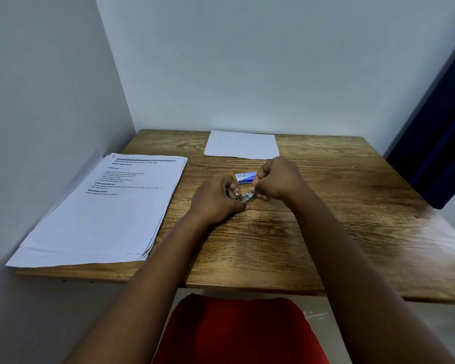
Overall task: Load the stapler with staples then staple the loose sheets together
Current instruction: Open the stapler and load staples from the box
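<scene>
Both hands meet at the middle of the wooden table [326, 232]. My left hand [216, 199] and my right hand [279, 181] are closed around a small metal stapler [246, 197], which shows only as a short silvery strip between the fingers. Whether a strip of staples is among the fingers cannot be told. Just behind the hands lies a small blue and white staple box [243, 177]. A stack of printed loose sheets [103, 219] lies at the left of the table, its edges fanned out.
A blank white sheet [241, 144] lies at the table's far edge by the wall. Walls close the left and back sides. A dark blue curtain [441, 143] hangs at the right. Red cloth [237, 332] shows below the near table edge.
</scene>
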